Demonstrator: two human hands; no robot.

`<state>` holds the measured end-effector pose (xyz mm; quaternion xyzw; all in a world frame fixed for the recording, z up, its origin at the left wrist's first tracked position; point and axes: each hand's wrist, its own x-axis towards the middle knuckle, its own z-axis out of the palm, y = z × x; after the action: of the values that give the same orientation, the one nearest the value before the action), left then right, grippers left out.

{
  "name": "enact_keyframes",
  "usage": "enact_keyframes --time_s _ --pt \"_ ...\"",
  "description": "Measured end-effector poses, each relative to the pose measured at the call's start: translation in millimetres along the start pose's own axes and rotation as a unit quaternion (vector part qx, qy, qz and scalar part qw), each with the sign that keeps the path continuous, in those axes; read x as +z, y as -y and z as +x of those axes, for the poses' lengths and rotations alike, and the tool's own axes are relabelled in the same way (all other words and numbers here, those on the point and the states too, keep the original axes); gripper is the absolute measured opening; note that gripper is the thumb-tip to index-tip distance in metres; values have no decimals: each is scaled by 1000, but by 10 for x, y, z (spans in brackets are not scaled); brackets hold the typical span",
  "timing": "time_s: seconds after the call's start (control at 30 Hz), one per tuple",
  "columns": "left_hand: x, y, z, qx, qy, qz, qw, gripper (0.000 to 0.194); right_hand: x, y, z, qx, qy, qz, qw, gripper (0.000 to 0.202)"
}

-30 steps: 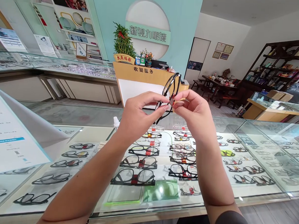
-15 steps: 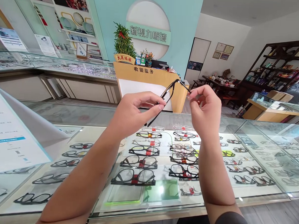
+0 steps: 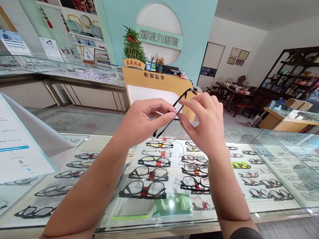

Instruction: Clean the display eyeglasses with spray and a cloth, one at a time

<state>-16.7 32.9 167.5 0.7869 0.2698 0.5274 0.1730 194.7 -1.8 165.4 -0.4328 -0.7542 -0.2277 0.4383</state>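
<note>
A pair of black-framed eyeglasses (image 3: 186, 94) is held up at a slant above the glass counter, seen nearly edge-on. My left hand (image 3: 146, 120) pinches it between thumb and fingers near the middle. From the other side, my right hand (image 3: 204, 118) reaches round the frame, its thumb and index tips at the glasses close to my left fingertips. Part of one temple passes behind the right fingers and is hidden. Below, inside the case, lie rows of eyeglasses (image 3: 143, 190) with red tags.
The glass display counter (image 3: 197, 222) spans the front. A white printed sign (image 3: 13, 144) stands at left. Beyond are a wooden cashier desk (image 3: 192, 115) with a potted plant (image 3: 133, 44), more display cases (image 3: 90, 72), and a dark shelf (image 3: 290, 74) at right.
My right hand has moved left from the temple's end to the frame, beside my left fingers. My left hand keeps its pinch, almost in place.
</note>
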Motion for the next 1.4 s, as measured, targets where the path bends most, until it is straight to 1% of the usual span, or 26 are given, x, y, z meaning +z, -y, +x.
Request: enact_keyframes --time_s 0.03,0.1,0.23,0.33,0.4,0.5,0.57,0.67,0.73,0.77,0.87,0.9,0.93,0.97,1.0,1.07,1.13,1.17,1.2,1.3,1.4 --pt "6 3 -4 0 -2 0 1000 21 10 6 -2 -3 9 -9 1000 24" --pt "16 25 -14 -2 -23 -2 1000 20 30 0 -4 -2 11 -19 1000 22" --pt "18 92 -23 -8 -101 -28 994 19 33 -23 -3 8 -6 -12 1000 14" --pt "-1 117 -10 -18 -159 -32 987 23 16 -23 0 10 0 -1 1000 10" --pt "-16 129 6 -16 -202 -20 979 25 2 -16 0 13 19 -3 1000 9" --pt "-21 169 35 8 -273 6 962 22 -27 6 -6 24 73 -6 997 16" --pt "2 206 49 34 -296 12 955 18 -54 27 -13 36 113 8 993 19" --pt "85 244 45 73 -276 8 958 13 -81 60 -24 57 149 84 984 24" --pt "162 241 23 87 -251 16 964 11 -75 78 -34 72 150 159 973 33" --pt "202 232 7 87 -234 18 968 13 -62 84 -39 80 147 197 966 39" --pt "305 197 -41 85 -176 -3 981 41 3 91 -55 104 150 309 933 56" --pt "333 187 -53 87 -161 -14 983 48 29 90 -58 114 160 347 917 60" --pt "357 180 -62 92 -153 -23 984 52 54 88 -59 125 171 384 899 62" --pt "377 176 -67 99 -154 -30 983 51 77 85 -57 137 178 418 880 64" --pt "395 173 -70 108 -167 -35 979 48 98 83 -55 152 182 447 863 66" --pt "422 175 -69 130 -216 -40 967 41 132 83 -45 184 180 486 835 68" --pt "442 182 -68 145 -264 -44 952 38 156 94 -35 208 175 504 820 67" --pt "449 187 -70 149 -274 -44 949 37 167 105 -29 213 171 510 815 67" --pt "456 191 -73 150 -272 -43 949 37 178 118 -24 213 164 518 812 66" --pt "479 204 -87 150 -240 -18 959 34 215 167 -10 194 135 538 809 60" --pt "502 213 -98 162 -240 16 957 31 253 202 1 189 116 539 812 51"
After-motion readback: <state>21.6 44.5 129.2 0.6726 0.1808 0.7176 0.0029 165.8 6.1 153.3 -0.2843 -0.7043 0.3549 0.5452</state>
